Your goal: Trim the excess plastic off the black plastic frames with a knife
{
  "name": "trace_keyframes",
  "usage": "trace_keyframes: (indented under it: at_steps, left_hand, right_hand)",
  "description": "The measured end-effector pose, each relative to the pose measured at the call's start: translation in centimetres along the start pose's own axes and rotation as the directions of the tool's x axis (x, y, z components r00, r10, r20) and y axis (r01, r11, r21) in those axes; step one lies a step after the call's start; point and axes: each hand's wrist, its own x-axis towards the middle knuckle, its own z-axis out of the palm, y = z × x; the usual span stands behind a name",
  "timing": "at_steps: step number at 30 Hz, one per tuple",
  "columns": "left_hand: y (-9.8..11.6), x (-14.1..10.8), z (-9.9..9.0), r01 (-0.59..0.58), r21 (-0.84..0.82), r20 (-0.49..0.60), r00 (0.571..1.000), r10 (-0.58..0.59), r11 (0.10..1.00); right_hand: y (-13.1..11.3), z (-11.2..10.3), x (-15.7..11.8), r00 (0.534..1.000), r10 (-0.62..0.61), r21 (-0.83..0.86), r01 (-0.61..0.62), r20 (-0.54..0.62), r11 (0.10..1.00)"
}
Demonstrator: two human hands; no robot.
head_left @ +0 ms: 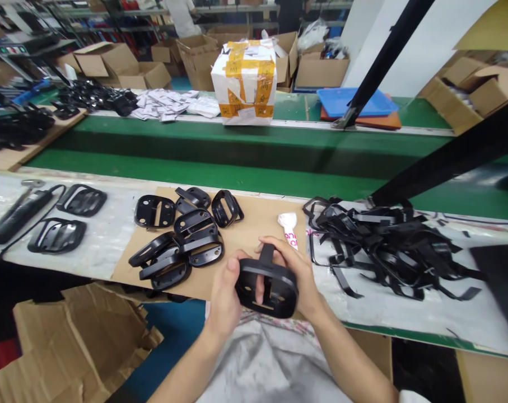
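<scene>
Nearest, above a lap of wrinkled grey cloth [270, 358], the black, rounded, plastic-looking frame with a strip arching from it [274, 272] is held up in front of the body, just over the near edge of the worktop. The left hand [225, 294] grasps its left end, thumb along the rim; the right hand [298, 268] grasps its right side, fingers curled near the strip. 1 finger shows through an opening; which hand it belongs to I cannot tell.

The frame should be light and fairly stiff, the strip probably more flexible; its smooth face may slip a little, and it seems unlikely to break easily. The thick outer rim looks the surest hold, at 2 opposite ends. It looks matt to faintly glossy, with rounded corners, a slotted middle and small holes.

Beyond, on a flat brown cardboard sheet [241, 224], lies a loose cluster of similar black frames [197, 224], with 2 more black frames [82, 200] farther left. To the right, thin black curved strips [383, 246] lie in a tangled heap. Farther off, across a green surface [237, 168], stand a white box bound with yellow tape [245, 84] and a shallow blue plastic tray [354, 102].
</scene>
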Motion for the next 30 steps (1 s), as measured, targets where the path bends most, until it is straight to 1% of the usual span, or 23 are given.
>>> trace_keyframes:
  at_steps: [2,4,7,11,15,19,24,27,29,30]
  left_hand:
    - [-0.9,-0.2,1.3,-0.051,-0.086,-0.073,0.996,0.045,0.995]
    - [-1.3,-0.4,2.3,-0.081,-0.164,-0.110,0.992,0.064,0.983]
    - [-1.1,-0.4,3.0,-0.090,-0.249,-0.101,0.993,0.066,0.964]
    - [-0.5,0.1,2.8,-0.071,-0.319,-0.063,0.997,0.054,0.945]
    - [-0.4,0.5,1.9,-0.083,-0.317,-0.078,0.995,0.061,0.945]
    - [-0.3,0.6,1.2,-0.019,-0.354,-0.037,0.999,0.006,0.935]
    - [0.3,0.5,0.1,0.054,-0.436,-0.008,0.998,-0.065,0.898]
    - [1.6,0.1,-1.6,0.035,-0.411,-0.004,0.999,-0.040,0.911]
    - [3.1,-0.4,-3.5,-0.026,-0.350,-0.037,0.999,0.014,0.936]
    - [4.1,-0.7,-4.6,-0.071,-0.306,-0.073,0.996,0.051,0.949]
  right_hand:
    - [-0.4,0.5,-0.4,0.996,-0.001,-0.031,-0.002,-0.088,1.000]
    - [-0.9,0.8,-0.7,0.989,-0.013,-0.077,0.002,-0.149,0.997]
    - [-1.5,0.8,-0.5,0.987,-0.026,-0.098,0.011,-0.157,0.995]
    - [-2.0,0.5,0.1,0.992,-0.012,-0.072,0.003,-0.125,0.997]
    - [-2.2,0.6,0.3,0.994,-0.004,0.002,0.004,-0.106,1.000]
    - [-2.1,0.9,-0.3,0.993,0.095,0.100,-0.088,-0.068,0.991]
    - [-1.6,0.9,-0.9,0.983,0.181,0.194,-0.182,0.023,0.964]
    - [-1.0,0.7,-1.3,0.972,0.219,0.198,-0.232,0.085,0.952]
    - [0.1,0.6,-2.0,0.960,0.257,0.158,-0.272,0.110,0.949]
    - [0.9,0.5,-2.4,0.954,0.275,0.126,-0.289,0.117,0.949]
